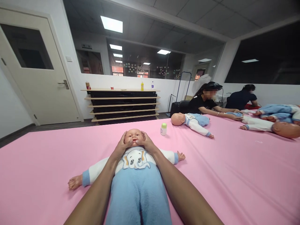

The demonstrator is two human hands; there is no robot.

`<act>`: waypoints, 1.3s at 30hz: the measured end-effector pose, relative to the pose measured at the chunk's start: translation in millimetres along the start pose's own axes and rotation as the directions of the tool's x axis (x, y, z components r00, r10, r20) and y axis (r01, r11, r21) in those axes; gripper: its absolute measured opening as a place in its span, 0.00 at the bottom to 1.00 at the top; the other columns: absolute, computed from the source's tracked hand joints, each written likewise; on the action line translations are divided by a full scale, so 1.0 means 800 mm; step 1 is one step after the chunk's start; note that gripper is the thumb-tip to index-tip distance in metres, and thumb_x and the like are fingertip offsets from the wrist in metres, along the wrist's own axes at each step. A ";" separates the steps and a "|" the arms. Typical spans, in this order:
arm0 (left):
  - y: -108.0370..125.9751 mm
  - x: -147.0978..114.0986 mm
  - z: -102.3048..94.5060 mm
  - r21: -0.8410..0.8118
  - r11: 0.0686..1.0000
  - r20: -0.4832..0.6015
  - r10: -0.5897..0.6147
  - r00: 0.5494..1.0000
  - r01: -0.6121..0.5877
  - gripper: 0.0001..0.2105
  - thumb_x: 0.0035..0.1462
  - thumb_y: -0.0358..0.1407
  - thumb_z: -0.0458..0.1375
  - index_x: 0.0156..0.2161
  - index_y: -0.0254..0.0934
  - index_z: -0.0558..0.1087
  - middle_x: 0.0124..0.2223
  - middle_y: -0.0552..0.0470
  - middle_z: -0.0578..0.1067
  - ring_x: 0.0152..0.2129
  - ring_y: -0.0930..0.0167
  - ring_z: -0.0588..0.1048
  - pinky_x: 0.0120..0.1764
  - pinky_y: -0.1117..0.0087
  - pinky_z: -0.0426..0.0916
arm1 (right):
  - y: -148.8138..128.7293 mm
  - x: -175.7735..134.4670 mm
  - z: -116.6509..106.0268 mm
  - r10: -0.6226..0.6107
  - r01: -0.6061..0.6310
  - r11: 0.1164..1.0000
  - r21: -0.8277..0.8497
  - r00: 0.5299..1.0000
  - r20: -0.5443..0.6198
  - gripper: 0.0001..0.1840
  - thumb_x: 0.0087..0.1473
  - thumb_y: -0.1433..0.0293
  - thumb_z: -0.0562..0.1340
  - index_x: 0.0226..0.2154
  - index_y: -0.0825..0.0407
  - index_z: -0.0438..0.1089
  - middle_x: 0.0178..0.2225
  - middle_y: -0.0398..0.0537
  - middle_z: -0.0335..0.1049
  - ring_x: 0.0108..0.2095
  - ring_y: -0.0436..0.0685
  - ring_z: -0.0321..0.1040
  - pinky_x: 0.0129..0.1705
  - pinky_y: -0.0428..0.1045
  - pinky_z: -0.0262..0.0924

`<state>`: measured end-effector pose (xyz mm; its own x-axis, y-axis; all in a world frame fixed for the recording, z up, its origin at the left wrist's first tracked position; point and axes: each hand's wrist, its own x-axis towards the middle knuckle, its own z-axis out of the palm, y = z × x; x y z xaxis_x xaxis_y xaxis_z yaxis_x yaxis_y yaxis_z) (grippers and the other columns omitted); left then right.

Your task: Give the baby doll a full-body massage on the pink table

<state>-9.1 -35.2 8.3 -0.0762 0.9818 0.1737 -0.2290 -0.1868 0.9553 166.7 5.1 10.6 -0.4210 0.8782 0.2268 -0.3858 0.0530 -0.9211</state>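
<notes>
A baby doll point(138, 184) lies on its back on the pink table cover, its feet toward me. It wears a white top with an elephant face and light blue trousers, and its arms are spread out to both sides. My left hand point(121, 145) cups one side of the doll's head point(134, 135). On the other side my right hand point(147, 142) holds it the same way. Both thumbs rest on the cheeks beside the mouth, while the fingers curl around the sides and are partly hidden. A small white bottle with a green cap point(163, 129) stands beyond my right hand.
The pink table cover point(47, 162) spreads all around. A second doll point(192, 122) lies at the back right, with more dolls point(264, 125) farther right. Two people point(203, 101) sit across the table; the nearer one's hands touch blue cloth. Stacked boards point(123, 104) stand behind.
</notes>
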 end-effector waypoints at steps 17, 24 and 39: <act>0.002 0.001 -0.001 0.097 0.995 0.016 0.022 1.000 -0.024 0.51 0.42 0.42 0.71 0.67 0.41 0.49 0.67 0.41 0.56 0.61 0.56 0.61 0.60 0.57 0.58 | -0.011 -0.007 0.004 -0.021 0.014 0.986 -0.166 0.999 -0.036 0.52 0.32 0.65 0.76 0.60 0.46 0.56 0.60 0.46 0.59 0.61 0.64 0.55 0.64 0.59 0.49; 0.011 -0.010 0.004 0.063 0.997 0.042 0.032 0.999 -0.035 0.50 0.42 0.39 0.71 0.67 0.45 0.50 0.65 0.43 0.60 0.59 0.57 0.63 0.59 0.56 0.60 | -0.008 -0.006 0.004 -0.019 0.019 0.993 -0.115 1.000 0.005 0.50 0.36 0.65 0.74 0.60 0.47 0.55 0.58 0.47 0.62 0.60 0.63 0.57 0.62 0.58 0.53; 0.022 -0.018 0.010 -0.036 0.998 0.071 -0.049 0.996 0.052 0.50 0.44 0.36 0.70 0.68 0.46 0.47 0.66 0.42 0.58 0.58 0.56 0.65 0.57 0.57 0.65 | -0.018 -0.011 0.012 0.023 -0.022 0.998 -0.060 1.000 0.014 0.50 0.33 0.65 0.74 0.59 0.45 0.57 0.54 0.45 0.66 0.57 0.65 0.60 0.60 0.60 0.55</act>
<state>-4.1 -52.1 24.8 0.0039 0.9897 0.1432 -0.2678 -0.1370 0.9537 168.0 -7.7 25.2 -0.4409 0.8726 0.2101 -0.3268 0.0620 -0.9430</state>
